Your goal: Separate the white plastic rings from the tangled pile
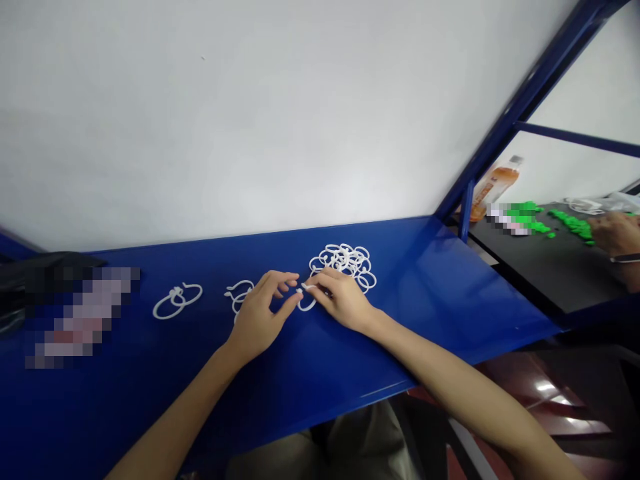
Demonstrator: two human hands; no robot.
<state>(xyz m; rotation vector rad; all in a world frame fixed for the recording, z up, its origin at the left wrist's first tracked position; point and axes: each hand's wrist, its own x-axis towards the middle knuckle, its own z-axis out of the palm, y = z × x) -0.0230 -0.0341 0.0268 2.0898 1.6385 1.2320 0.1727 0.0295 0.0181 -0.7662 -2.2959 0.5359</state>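
Both my hands meet over a blue table. My left hand and my right hand each pinch the same white plastic ring, which lies low on the table between their fingertips. Just behind my right hand lies a pile of several white rings. To the left of my left hand sits a small cluster of linked rings, partly hidden by the fingers. Further left is another linked pair of rings.
A white wall rises behind the table. A blue metal frame post stands at the right. Beyond it a black table carries green pieces, a drink bottle and another person's hand. A dark object sits far left.
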